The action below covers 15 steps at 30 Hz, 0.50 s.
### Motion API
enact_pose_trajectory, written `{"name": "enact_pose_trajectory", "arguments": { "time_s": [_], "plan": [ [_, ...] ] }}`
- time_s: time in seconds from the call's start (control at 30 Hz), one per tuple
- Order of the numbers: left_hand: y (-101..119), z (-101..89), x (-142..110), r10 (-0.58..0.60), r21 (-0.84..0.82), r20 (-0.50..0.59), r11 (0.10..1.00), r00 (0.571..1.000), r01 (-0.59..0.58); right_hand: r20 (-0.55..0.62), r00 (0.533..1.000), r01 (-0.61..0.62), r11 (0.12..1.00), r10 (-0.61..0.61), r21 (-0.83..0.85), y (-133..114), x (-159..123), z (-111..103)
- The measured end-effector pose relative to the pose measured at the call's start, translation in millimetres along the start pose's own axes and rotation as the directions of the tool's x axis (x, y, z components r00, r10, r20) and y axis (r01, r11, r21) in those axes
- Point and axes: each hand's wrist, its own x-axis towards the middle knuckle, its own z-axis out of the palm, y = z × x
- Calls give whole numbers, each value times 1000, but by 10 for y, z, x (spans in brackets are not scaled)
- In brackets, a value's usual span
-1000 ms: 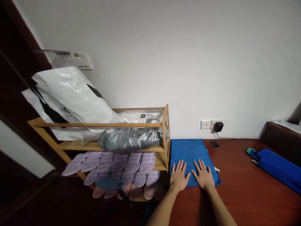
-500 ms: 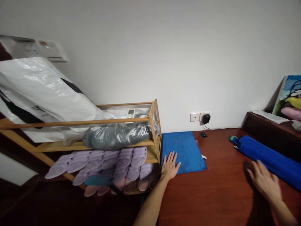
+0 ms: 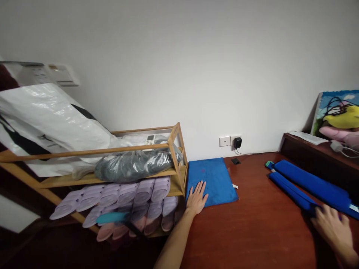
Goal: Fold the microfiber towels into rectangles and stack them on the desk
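My left hand (image 3: 196, 198) lies flat, fingers spread, on the near left corner of a folded blue towel (image 3: 213, 179) on a dark red wooden tabletop (image 3: 252, 228). My right hand (image 3: 333, 228) is far to the right, at the near end of a long rolled blue cloth (image 3: 293, 192); its fingertips touch or curl over that end, and the grip itself is hard to make out. A second long blue roll (image 3: 316, 183) lies just behind the first, with a green tab at its far end.
A bamboo shoe rack (image 3: 174, 157) stands left of the table with several lilac slippers (image 3: 131, 192), a grey bagged bundle and a white plastic bag. A wall socket with a black plug (image 3: 237, 142) is behind. A raised dark shelf (image 3: 314, 149) at right carries plush toys.
My right hand moved further right and reached the end of the blue roll. The view turned right. My left hand stayed on the towel.
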Motion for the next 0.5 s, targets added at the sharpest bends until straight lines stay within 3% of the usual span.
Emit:
{"name": "enact_pose_trajectory", "arguments": {
  "time_s": [0.03,0.1,0.17,0.27,0.33,0.43,0.5],
  "plan": [
    [9,-18,0,13,-6,-13,1000,1000,-14,44,996,83,991,-79,-100,-137,-54,-94],
    [28,-64,-7,40,-22,-42,999,998,-41,168,978,161,958,-123,-237,-413,-209,-286],
    [61,-122,-44,70,-43,-73,996,995,-73,317,946,143,962,-63,-234,-654,-398,-469],
    [173,-225,-192,130,-76,-112,987,985,-139,496,866,137,985,-68,-105,-878,-605,-712],
    [299,-298,-350,183,-98,-132,976,974,-196,563,825,78,996,-38,-48,-957,-629,-841],
    [527,-427,-613,280,-126,-155,945,947,-300,575,806,-132,990,138,-51,-1078,-552,-960],
    [668,-542,-763,345,-142,-169,918,923,-369,575,799,-201,979,176,-20,-1198,-510,-993]
  ]
}}
